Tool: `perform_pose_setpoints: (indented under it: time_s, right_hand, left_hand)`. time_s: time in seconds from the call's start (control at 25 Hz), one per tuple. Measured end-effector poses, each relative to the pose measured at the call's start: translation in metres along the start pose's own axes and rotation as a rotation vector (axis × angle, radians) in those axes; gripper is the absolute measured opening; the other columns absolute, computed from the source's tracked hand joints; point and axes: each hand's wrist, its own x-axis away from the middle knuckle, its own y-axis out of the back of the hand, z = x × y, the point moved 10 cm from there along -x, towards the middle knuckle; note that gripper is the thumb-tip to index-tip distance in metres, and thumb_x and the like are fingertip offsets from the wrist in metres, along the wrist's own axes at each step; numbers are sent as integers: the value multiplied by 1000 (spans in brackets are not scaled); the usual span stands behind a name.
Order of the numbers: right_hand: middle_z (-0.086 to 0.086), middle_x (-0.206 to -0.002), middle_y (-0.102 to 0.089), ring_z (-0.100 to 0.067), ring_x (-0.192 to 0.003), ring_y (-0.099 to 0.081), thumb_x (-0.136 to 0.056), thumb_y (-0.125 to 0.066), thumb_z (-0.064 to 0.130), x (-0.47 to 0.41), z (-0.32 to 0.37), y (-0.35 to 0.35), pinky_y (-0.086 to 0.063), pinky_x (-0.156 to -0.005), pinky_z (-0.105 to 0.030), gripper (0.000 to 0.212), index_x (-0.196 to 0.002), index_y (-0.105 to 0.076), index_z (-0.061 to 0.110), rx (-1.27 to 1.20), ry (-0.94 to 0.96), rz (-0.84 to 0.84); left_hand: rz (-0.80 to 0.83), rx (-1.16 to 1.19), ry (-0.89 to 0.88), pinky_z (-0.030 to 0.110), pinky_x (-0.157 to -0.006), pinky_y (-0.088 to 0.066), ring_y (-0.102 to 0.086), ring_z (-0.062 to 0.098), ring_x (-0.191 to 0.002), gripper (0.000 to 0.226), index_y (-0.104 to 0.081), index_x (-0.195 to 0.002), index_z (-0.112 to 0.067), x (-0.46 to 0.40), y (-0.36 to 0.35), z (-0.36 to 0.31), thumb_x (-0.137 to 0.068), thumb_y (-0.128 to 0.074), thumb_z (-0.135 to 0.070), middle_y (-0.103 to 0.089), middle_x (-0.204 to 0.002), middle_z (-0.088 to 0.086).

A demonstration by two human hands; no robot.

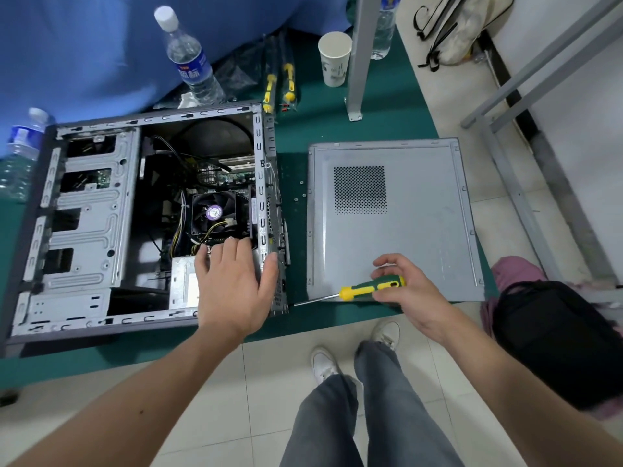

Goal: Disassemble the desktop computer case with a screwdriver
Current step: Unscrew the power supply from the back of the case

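One computer case (141, 224) lies on its side on the green table (371, 129), at the left, with its open side facing up. Its long way runs from left to right. Inside sit one black fan (214, 212), some wires and a grey metal box near the front edge. The left hand (232, 281) rests on the near right corner of the case, fingers spread and mostly straight, with the thumb over the right wall. One grey side panel (394, 220) lies flat on the table just to the right of the case, apart from it, with a patch of little holes in it. The right hand (404, 288) curls its fingers around one green and yellow screwdriver (367, 289). This screwdriver lies almost flat, and its thin metal tip points left at the near right corner of the case. Two more screwdrivers (279, 84) in clear bags lie at the far side of the table. Three water bottles (190, 59) stand around, and one paper cup (334, 59) stands far back. A few small screws (301, 190) lie between the case and the panel.
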Motion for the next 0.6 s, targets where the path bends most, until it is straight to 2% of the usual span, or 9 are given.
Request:
perform_pose_setpoints:
  time_s: [0.08,0.16,0.2,0.28,0.4,0.44,0.48,0.52,0.6]
  right_hand:
    - [-4,-100,-65,-14,-77,-63,-84,-75,17,1,-4,0,-54,-76,-33,23,-103,-64,23,62,-40,-5]
    - [-4,-86,-62,-14,-59,-55,-93,-61,40,2,-11,0,-48,-59,-29,23,-99,-63,18,205,-115,-3]
    - [-4,-83,-59,-14,-56,-49,-96,-57,40,2,-11,1,-43,-57,-29,25,-97,-63,17,226,-118,-13]
    - [-3,-89,-59,-14,-62,-49,-94,-63,22,1,-7,2,-41,-62,-28,5,-98,-63,20,109,-64,-31]
    - [-3,-104,-62,-14,-83,-63,-83,-70,2,2,-7,1,-52,-80,-30,31,-102,-64,25,-45,1,-9]
    - [-3,-103,-61,-14,-83,-65,-85,-71,9,2,-11,0,-54,-83,-32,23,-102,-64,24,-38,-24,-15]
    - [-2,-97,-61,-13,-75,-64,-89,-69,22,3,-14,0,-56,-78,-32,12,-100,-64,22,-5,-54,-33]
    - [-2,-90,-60,-12,-63,-60,-92,-65,34,4,-15,1,-54,-70,-32,14,-98,-64,20,84,-74,-58]
    - [-1,-84,-58,-11,-53,-49,-94,-62,34,5,-11,3,-47,-62,-29,14,-94,-63,20,167,-57,-96]
  left_hand:
    - [5,-2,1,49,-114,-21,-44,23,-95,40,-44,-90,-18,-1,0,0,-99,-23,-51,-44,-92,-2]
    - [22,-11,8,49,-115,-20,-46,26,-102,50,-52,-106,-11,0,-3,1,-99,-24,-51,-49,-100,2]
    - [26,-13,11,49,-116,-20,-46,27,-106,55,-53,-117,-7,-1,-3,1,-99,-24,-51,-51,-105,5]
    - [12,0,9,49,-116,-20,-45,29,-113,61,-49,-130,-3,0,0,0,-99,-25,-50,-52,-115,9]
    - [-10,40,-17,50,-116,-22,-42,29,-121,62,-41,-141,-4,2,3,-3,-100,-27,-47,-50,-127,11]
    - [-15,58,-26,50,-116,-21,-41,29,-124,61,-37,-145,-6,2,5,-5,-101,-28,-46,-48,-132,11]
    - [-17,78,-39,51,-117,-20,-39,28,-127,59,-34,-149,-10,3,6,-7,-101,-28,-44,-45,-136,10]
    - [-18,89,-57,51,-117,-19,-37,28,-129,57,-32,-151,-14,3,7,-10,-102,-28,-42,-42,-139,9]
    - [-9,80,-89,53,-116,-20,-35,29,-131,54,-33,-151,-18,4,6,-15,-102,-28,-40,-40,-143,11]
